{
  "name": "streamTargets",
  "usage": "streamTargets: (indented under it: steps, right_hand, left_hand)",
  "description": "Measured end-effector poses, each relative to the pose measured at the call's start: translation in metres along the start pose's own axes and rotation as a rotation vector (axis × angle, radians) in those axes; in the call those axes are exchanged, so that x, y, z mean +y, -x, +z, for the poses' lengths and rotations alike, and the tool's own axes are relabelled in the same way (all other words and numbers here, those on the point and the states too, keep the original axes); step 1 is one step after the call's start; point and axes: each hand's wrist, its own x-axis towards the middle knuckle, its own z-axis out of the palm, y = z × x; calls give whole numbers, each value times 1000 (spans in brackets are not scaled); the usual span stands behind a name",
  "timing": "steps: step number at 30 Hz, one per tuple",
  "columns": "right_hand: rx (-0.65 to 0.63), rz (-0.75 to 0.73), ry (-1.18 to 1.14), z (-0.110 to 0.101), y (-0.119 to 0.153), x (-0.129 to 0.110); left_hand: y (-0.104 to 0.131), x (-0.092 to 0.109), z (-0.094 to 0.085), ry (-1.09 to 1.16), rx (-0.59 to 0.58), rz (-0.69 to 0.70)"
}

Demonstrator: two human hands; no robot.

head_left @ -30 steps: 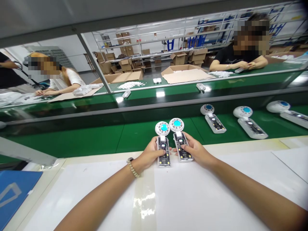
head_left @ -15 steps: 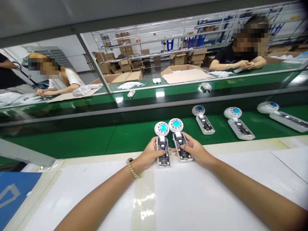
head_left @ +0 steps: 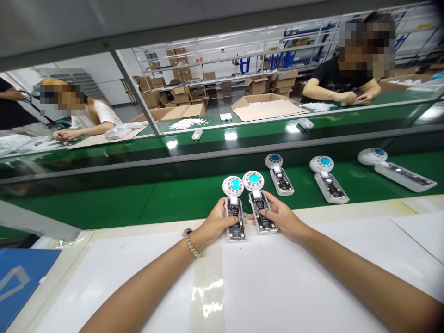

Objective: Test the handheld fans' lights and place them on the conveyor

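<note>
My left hand (head_left: pixel 215 225) grips a small hand-held fan (head_left: pixel 235 209) with a clear handle, a white round head and a turquoise centre. My right hand (head_left: pixel 281 218) grips a second fan of the same kind (head_left: pixel 259 206) right beside it. Both fans lie side by side at the far edge of the white table (head_left: pixel 277 277), their heads reaching over the green conveyor belt (head_left: pixel 138 203). A thumb presses on each handle. A bracelet sits on my left wrist.
Three more fans (head_left: pixel 279 174) (head_left: pixel 328 183) (head_left: pixel 395 169) lie on the near belt to the right. A second belt behind carries small white parts (head_left: pixel 197 134). Two people work at the far side among cardboard boxes (head_left: pixel 267 107). A blue folder (head_left: pixel 21 282) lies at the left.
The three fans on the near belt and the small parts on the far belt have drifted with their belts, the fans leftward. My hands and their two fans have stayed put.
</note>
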Motion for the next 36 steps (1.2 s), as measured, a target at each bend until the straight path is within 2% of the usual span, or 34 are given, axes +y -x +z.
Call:
streamTargets:
  steps: [7, 14, 16, 20, 23, 25, 30, 33, 36]
  right_hand:
    - [-8, 1, -49, -2, 1, 0]
    - [-206, 60, -149, 0, 6, -6]
    - [-236, 112, -123, 2, 6, -8]
    - [-211, 139, -81, -4, 4, -10]
    - [-172, 95, -64, -28, -2, -20]
    - [-60, 22, -40, -54, -5, -34]
    - [271, -189, 139, -134, 4, -70]
    - [484, -309, 264, -172, 8, -72]
    - [705, -368, 588, -190, -1, -60]
  left_hand:
    - [0, 2, 0, 39, -30, -11]
    - [3, 3, -1, 2, -227, -36]
    - [4, 1, -3, -63, -231, -51]
    - [4, 5, -7, -164, -171, -79]
    - [0, 15, -16, -166, -30, -141]
    - [-5, 24, -31, -156, 138, -125]
    - [-18, 45, -86, -140, 604, 126]
    - [-23, 49, -121, -290, 737, 271]
    - [-29, 48, -146, -655, 995, 203]
